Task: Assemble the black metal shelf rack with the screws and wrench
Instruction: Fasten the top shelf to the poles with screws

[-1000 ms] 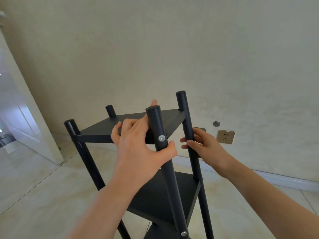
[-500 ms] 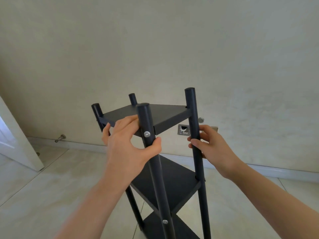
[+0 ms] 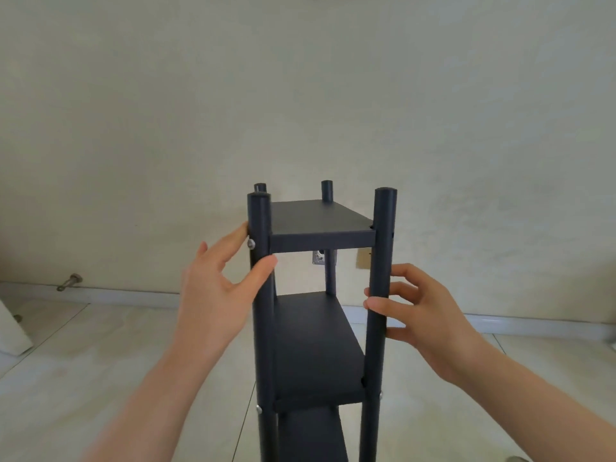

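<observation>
The black metal shelf rack [image 3: 320, 218] stands upright on the floor, square to me, with three shelves between four round posts. A silver screw [image 3: 251, 243] shows on the front left post just under the top shelf; two more sit at the middle shelf. My left hand [image 3: 213, 295] holds the front left post loosely, thumb across its front and fingers reaching to its left side. My right hand [image 3: 433, 321] holds the front right post lower down, thumb on the front and fingers curled behind. No wrench or loose screws are in sight.
A cream wall stands close behind the rack, with a wall socket plate [image 3: 319, 258] seen through the frame. A metal door stop [image 3: 70, 281] sticks out above the baseboard at left. A white door edge [image 3: 10, 335] stands at the far left on the tiled floor.
The rack has turned from a corner-on view to face me squarely. My left hand has slackened its grip on the front left post. My right hand has slid a little lower on its post.
</observation>
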Tool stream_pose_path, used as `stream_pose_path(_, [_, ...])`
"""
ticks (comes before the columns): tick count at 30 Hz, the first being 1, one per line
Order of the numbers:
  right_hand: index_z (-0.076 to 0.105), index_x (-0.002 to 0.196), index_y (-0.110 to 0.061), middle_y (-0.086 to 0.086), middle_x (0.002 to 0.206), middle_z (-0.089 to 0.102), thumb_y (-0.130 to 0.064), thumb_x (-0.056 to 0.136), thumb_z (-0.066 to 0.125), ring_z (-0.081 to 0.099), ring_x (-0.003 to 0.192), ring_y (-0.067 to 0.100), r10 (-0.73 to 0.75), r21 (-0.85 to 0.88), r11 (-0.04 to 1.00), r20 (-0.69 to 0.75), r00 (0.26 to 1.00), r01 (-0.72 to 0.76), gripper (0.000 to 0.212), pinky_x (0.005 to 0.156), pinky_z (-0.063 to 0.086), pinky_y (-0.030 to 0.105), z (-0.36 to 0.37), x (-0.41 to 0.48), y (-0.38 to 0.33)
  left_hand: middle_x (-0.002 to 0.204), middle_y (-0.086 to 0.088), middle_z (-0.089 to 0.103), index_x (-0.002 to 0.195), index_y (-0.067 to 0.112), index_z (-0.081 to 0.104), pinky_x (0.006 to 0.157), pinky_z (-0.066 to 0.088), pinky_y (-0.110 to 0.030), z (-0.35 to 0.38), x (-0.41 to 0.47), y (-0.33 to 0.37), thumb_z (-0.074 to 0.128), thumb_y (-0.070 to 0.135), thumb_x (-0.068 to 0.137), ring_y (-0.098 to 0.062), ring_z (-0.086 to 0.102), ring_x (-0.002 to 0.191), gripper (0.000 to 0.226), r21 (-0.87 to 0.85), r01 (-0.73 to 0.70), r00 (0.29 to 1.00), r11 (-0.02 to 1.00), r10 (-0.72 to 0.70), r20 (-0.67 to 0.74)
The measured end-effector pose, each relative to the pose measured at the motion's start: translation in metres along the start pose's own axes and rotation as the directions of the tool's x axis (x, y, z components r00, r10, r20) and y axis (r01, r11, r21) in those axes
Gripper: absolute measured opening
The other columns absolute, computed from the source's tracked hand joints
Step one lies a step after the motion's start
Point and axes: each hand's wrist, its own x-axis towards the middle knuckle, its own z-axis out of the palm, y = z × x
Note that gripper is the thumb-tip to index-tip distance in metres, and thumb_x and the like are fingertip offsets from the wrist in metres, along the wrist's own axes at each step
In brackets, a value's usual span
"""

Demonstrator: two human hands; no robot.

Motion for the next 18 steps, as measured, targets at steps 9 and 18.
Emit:
stream_pose_path(9, [0.065, 0.098, -0.031, -0.003, 0.1, 0.073, -0.009, 0.084, 0.076, 0.072, 0.094, 0.02, 0.022, 0.023, 0.999, 0.134, 0.991, -0.025, 0.028, 0.077, 0.062, 0.037, 0.018, -0.028, 0.003, 0.107, 0.033, 0.065, 0.131, 0.036, 0.062, 0.08, 0.045, 0.001, -0.011, -0.009, -0.018, 0.071, 0.011, 0.09, 0.014, 0.064, 0.095, 0.049, -0.085, 0.089, 0.994, 0.992, -0.094, -0.058])
stream_pose_path(18, [0.063, 0.102, -0.012, 0.005, 0.093, 0.074, -0.003, 0.076, 0.081, 0.073, 0.086, 0.023, 0.027, -0.157, 0.987, 0.242, 0.97, 0.012, 0.032, 0.074, 0.062, 0.036, 0.02, -0.034, -0.006, 0.105, 0.029, 0.064, 0.135, 0.039, 0.053, 0.079, 0.044, -0.002, -0.015, -0.033, -0.035, 0.069, 0.016, 0.093, 0.014, 0.064, 0.092, 0.05, 0.004, 0.12, 0.99, 0.993, -0.119, -0.079])
